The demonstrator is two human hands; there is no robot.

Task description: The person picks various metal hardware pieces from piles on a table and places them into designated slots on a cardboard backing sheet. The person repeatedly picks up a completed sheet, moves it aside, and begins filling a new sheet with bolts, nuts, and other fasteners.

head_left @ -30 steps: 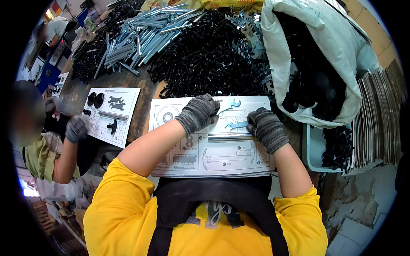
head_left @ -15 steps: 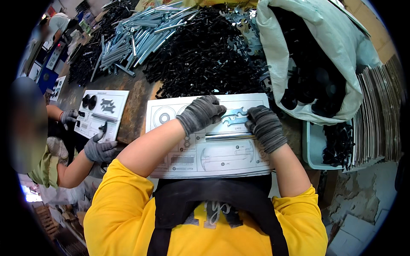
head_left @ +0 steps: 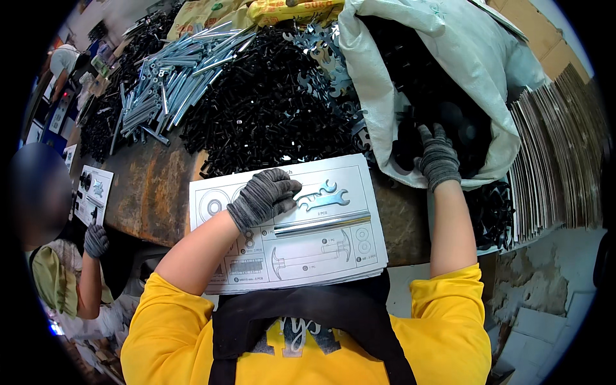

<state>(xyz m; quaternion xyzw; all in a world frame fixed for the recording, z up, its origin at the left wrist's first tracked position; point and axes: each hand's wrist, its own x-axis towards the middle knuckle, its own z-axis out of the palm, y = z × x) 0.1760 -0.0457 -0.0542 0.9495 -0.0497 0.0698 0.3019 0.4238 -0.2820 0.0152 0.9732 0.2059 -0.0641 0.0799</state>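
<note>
My left hand, in a grey knit glove, lies on a stack of printed white sheets. Its fingers are loosely stretched, tips beside two flat open-end wrenches. Below the wrenches, shiny metal rods lie across the top sheet, which carries line drawings of parts. My right hand, gloved alike, reaches into the mouth of a white woven sack. Its fingers are spread among dark round parts, and nothing shows in its grasp.
Behind the sheets lie heaps of black bolts, metal tubes and loose wrenches. On the right stand a bin of black parts and stacked cardboard. At the left, a co-worker's gloved hand is near another printed sheet.
My right hand has left the wrenches and moved right into the sack. My left hand stays near the wrenches. The view has shifted, and the co-worker's hands have moved.
</note>
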